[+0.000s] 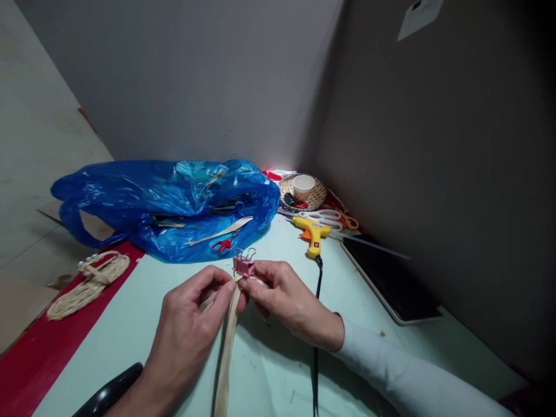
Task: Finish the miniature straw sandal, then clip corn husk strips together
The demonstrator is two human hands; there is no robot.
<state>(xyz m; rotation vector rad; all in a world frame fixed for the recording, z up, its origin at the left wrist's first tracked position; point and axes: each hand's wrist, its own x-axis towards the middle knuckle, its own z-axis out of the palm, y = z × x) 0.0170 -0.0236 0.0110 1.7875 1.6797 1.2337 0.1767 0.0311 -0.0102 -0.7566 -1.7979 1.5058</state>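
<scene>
Pale, flat fibre strips (226, 353) come together between my two hands, with one long strip hanging down toward the front of the table. A pink binder clip (244, 266) grips their upper end, its wire handles pointing up. My left hand (191, 315) pinches the strips from the left, thumb against fingers, just below the clip. From the right, my right hand (282, 292) pinches them beside the clip, its fingers partly hidden behind. The two hands nearly touch at the crossing of the strips.
A blue plastic bag (174, 197) lies at the back, with small red scissors (222, 245) on it. A yellow glue gun (313, 234) trails a black cord (319, 301) to the front. A dark tablet (391, 284) lies right; a braided fibre piece (91, 284) lies left.
</scene>
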